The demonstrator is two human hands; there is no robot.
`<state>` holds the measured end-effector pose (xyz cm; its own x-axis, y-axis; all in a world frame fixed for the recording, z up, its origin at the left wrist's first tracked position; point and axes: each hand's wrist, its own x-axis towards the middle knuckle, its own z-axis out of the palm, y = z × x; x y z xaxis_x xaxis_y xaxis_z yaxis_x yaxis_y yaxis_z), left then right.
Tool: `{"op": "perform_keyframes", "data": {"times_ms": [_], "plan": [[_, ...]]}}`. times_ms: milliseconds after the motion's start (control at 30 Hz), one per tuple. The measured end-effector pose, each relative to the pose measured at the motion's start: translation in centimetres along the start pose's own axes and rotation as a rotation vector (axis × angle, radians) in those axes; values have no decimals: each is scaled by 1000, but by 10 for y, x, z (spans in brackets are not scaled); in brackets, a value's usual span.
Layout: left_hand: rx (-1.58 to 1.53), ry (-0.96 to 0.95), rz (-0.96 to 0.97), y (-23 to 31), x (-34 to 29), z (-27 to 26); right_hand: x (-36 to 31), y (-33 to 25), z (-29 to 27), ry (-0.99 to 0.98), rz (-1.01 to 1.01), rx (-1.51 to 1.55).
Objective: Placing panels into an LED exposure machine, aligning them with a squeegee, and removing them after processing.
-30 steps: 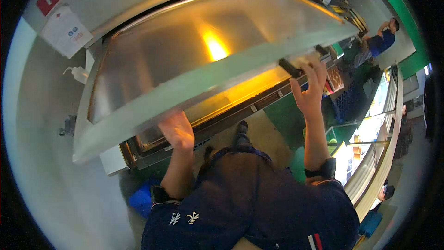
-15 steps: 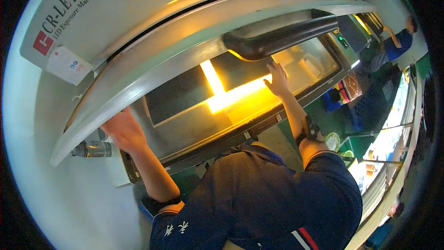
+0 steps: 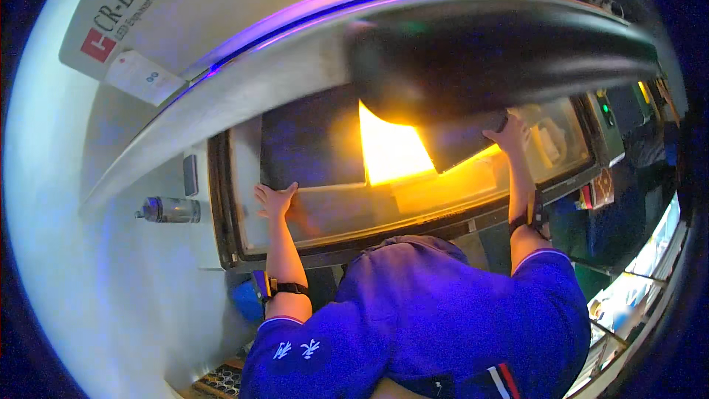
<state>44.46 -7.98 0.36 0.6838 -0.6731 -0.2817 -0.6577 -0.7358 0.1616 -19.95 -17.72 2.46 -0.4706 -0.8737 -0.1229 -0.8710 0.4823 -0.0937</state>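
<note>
Two dark flat panels lie on the glass bed of a large machine: the left panel [image 3: 314,144] and the right panel [image 3: 461,139]. Bright yellow light [image 3: 395,154] shines through the gap between them. My left hand [image 3: 276,199] rests with spread fingers at the near left corner of the left panel. At the right panel's near right corner is my right hand [image 3: 509,133], thumb stretched out and fingers apart. The raised curved lid [image 3: 214,114] and its blurred black handle [image 3: 487,59] hide the panels' far edges.
A dark frame [image 3: 226,207] borders the glass bed. Left of it are a capped clear bottle [image 3: 171,210] and a dark phone-like slab [image 3: 191,174]. A green-lit control panel [image 3: 607,111] stands at the right. Purple light edges the lid's back.
My left hand has moved from beside the lid's left end onto the left panel's corner. The lit gap between the panels is wider, and the lid's back edge now glows purple.
</note>
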Motion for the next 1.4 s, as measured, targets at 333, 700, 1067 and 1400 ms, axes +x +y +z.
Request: {"op": "perform_keyframes", "data": {"times_ms": [333, 700, 1067, 1400], "plan": [[11, -31, 309, -32, 100, -49, -28, -11, 16, -262, 258, 132], [-926, -761, 120, -29, 62, -42, -297, 57, 37, -301, 549, 1063], [-1162, -479, 520, 47, -99, -15, -574, 206, 49, 1045, 910, 1763], [-1071, -685, 717, 99, -201, 19, -626, 440, 58, 1309, 1414, 1693]]}}
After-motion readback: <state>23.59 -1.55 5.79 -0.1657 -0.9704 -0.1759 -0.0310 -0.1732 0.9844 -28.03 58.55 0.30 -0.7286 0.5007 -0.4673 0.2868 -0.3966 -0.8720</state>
